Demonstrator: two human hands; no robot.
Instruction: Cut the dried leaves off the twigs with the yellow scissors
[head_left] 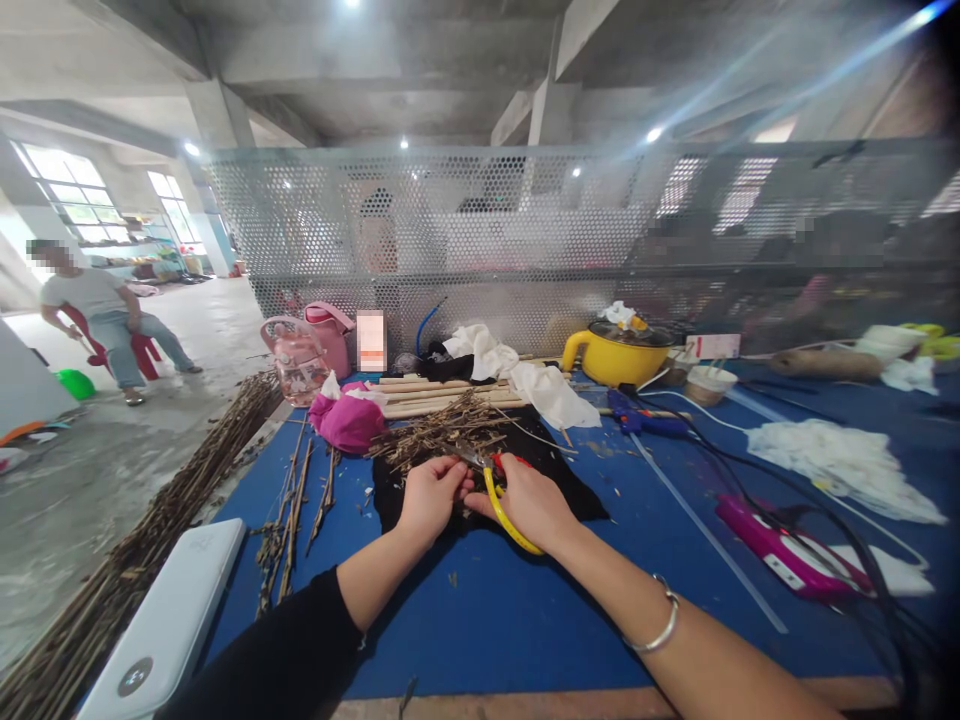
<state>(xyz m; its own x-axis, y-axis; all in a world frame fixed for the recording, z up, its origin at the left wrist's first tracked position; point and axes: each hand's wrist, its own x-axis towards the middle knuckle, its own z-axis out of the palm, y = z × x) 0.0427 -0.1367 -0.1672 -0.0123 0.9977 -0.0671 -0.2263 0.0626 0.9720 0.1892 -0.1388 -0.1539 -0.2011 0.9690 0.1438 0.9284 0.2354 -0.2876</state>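
My right hand is closed around yellow-handled cutters, whose metal jaws point up and left toward my other hand. Fingers pinched together, my left hand is beside the jaws; what it holds is too small to make out. Both hands are over a black cloth on the blue table. A heap of dry brown twigs lies on the cloth just beyond my fingers.
Longer dry stalks lie left of the cloth. Behind are a magenta bag, wooden sticks and a yellow pot. A blue glue gun, cables and a magenta power strip lie right. A white power bank is front left.
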